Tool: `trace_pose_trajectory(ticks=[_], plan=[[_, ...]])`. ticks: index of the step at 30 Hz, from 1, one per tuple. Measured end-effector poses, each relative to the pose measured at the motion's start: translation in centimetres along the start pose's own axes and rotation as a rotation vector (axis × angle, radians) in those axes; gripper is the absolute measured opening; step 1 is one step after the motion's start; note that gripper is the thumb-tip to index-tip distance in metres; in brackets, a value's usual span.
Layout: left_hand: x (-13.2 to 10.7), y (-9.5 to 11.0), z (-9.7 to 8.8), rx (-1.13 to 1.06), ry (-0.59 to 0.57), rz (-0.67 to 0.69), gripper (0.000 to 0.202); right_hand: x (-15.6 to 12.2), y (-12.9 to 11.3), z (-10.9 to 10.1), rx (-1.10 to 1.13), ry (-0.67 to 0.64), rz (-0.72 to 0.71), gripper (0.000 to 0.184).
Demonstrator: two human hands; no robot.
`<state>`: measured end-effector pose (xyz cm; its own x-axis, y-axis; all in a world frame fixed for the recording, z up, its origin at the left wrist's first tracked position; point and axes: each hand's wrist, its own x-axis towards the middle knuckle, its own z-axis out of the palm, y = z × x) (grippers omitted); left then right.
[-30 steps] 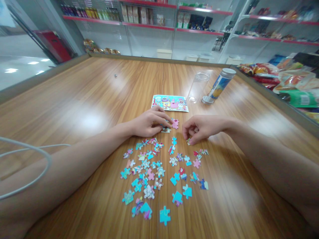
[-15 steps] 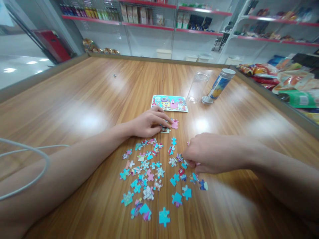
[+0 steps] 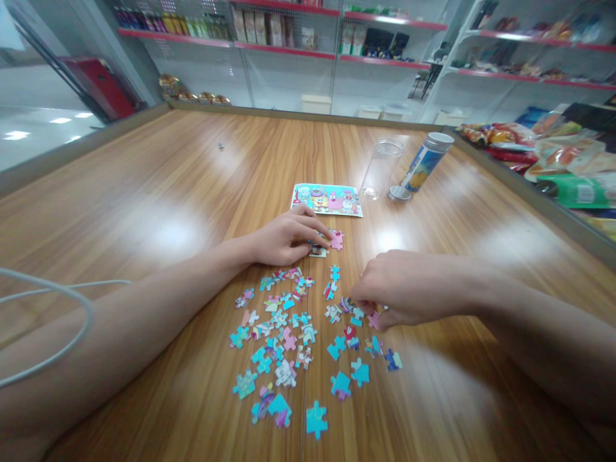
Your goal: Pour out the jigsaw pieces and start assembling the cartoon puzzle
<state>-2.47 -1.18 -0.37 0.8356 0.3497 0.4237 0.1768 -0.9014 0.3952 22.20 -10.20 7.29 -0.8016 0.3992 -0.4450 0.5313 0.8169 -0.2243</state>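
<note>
My left hand [image 3: 289, 237] lies with fingers stretched over a few joined puzzle pieces [image 3: 318, 251], partly covering them. At its fingertips is a pink puzzle piece [image 3: 337, 240]. My right hand [image 3: 404, 289] is curled low over the right side of the loose pieces, with a pink puzzle piece [image 3: 374, 320] between its thumb and fingers. Several loose pieces, such as a blue puzzle piece [image 3: 316, 419], are spread on the table nearer to me. Just beyond my left hand lies the picture card [image 3: 332, 200] with cartoon figures.
Behind the card to the right stand a clear tube [image 3: 382, 168] and a blue canister [image 3: 428, 163], with a metal lid [image 3: 400, 194] beside them. Snack bags [image 3: 553, 154] are heaped past the right table edge. A white cable [image 3: 72, 289] loops over my left forearm.
My right hand has risen slightly and shifted a little away from me, and more of the pink piece at its fingertips shows. My left hand has stayed in place.
</note>
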Motion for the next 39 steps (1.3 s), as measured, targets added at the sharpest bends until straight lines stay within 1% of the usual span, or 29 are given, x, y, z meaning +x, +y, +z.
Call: trace_pose_trajectory(ticks=[4,6,8,10,11,13,14,16,18,20,24,28,33,36,39], plan=[[0.1,0.2,0.0,0.006,-0.001,-0.01,0.034,0.0,-0.2,-0.5,0.036,0.061,-0.073,0.011],[0.1,0.2,-0.1,0.009,-0.004,-0.009,0.035,0.0,0.6,-1.0,0.116,0.074,-0.085,0.012],[0.1,0.1,-0.1,0.01,-0.006,-0.005,0.035,0.2,2.5,-1.5,0.226,0.131,-0.06,0.013],[0.1,0.1,-0.1,0.011,-0.007,0.0,0.035,0.6,5.3,-1.3,0.314,0.278,0.057,0.015],[0.0,0.0,-0.1,0.012,-0.006,0.002,0.035,0.9,6.7,-1.0,0.359,0.327,0.087,0.017],[0.0,-0.1,0.0,0.01,-0.005,0.003,0.036,1.6,9.3,0.1,0.475,0.348,0.089,0.023],[0.0,-0.1,0.0,0.005,-0.004,0.003,0.036,2.0,10.3,0.7,0.525,0.377,0.09,0.025],[0.0,-0.1,0.0,-0.01,-0.002,0.003,0.037,2.6,11.4,1.8,0.557,0.439,0.107,0.029],[0.0,-0.1,0.0,-0.021,0.001,0.004,0.037,2.9,11.6,2.3,0.572,0.497,0.112,0.03],[0.0,-0.1,-0.1,-0.013,-0.002,0.002,0.038,2.9,11.4,2.3,0.598,0.519,0.105,0.031],[0.1,0.0,-0.1,0.012,-0.017,-0.006,0.037,2.8,10.9,2.0,0.589,0.473,0.11,0.039],[0.1,0.0,0.0,0.007,-0.014,0.001,0.038,2.9,11.0,2.1,0.587,0.463,0.127,0.034],[0.1,0.0,0.0,-0.001,-0.001,0.002,0.038,3.0,11.3,2.4,0.664,0.459,0.072,0.033],[0.1,0.0,0.0,0.005,-0.006,0.003,0.039,3.0,11.3,2.6,0.644,0.481,0.043,0.031],[0.1,-0.1,0.0,0.009,-0.012,0.009,0.042,3.2,11.1,2.8,0.616,0.516,0.048,0.03]])
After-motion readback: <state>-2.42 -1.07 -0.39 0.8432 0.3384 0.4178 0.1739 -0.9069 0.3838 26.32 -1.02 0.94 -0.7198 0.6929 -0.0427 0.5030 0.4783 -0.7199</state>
